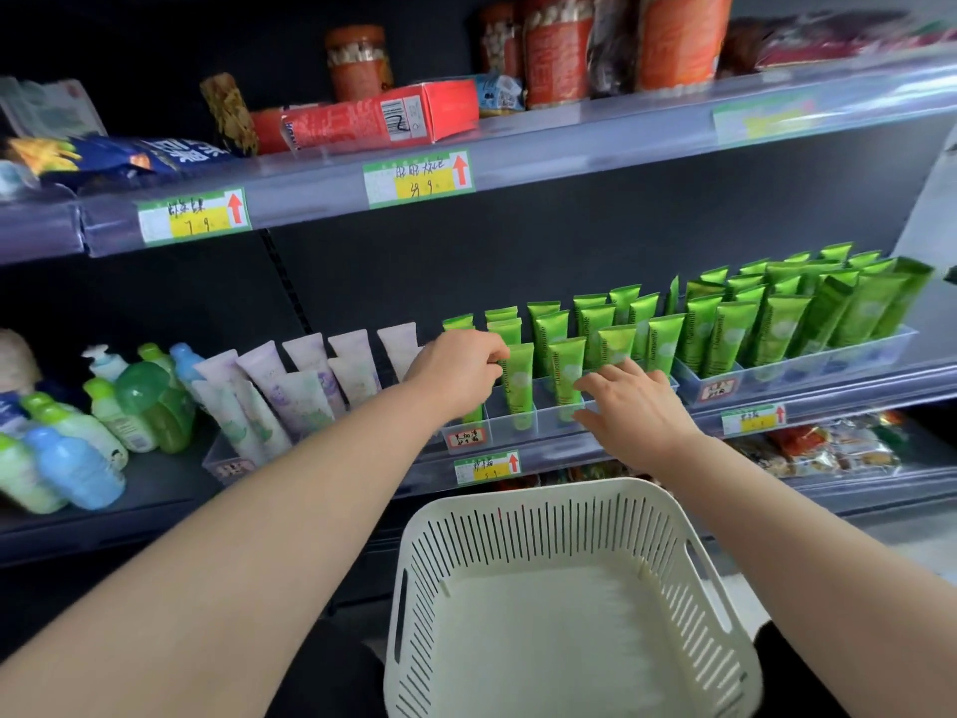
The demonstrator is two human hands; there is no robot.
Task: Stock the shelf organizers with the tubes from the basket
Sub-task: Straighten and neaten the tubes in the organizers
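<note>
- The green tube [519,391] in hand stands upright in a front slot of the clear organizer [549,426] on the middle shelf. Rows of the same tubes fill the slots behind it.
- The left hand [458,373] has its fingers [494,355] curled at the tube's crimped top and seems to pinch it. How firmly it grips cannot be told.
- The right hand [634,409] is spread flat and holds nothing, its fingertips at the neighbouring tube and the organizer's front rim.
- The white basket [575,487] below shows a bare floor with no tubes in it, so this looks like the last tube being seated.
- The next move would be to press the tube down straight, let go, and square up the front row so nothing leans.
- A second organizer [808,362] just to the right is packed with green tubes.
- To the left are lilac tubes [305,391] in their own tray, then a cluster of bottles [150,406].
- The shelf edge carries a price label [487,466].
- The upper shelf [569,147] holds a red box [378,119], jars and bags.
- Snack packets [828,453] lie on the shelf below.
</note>
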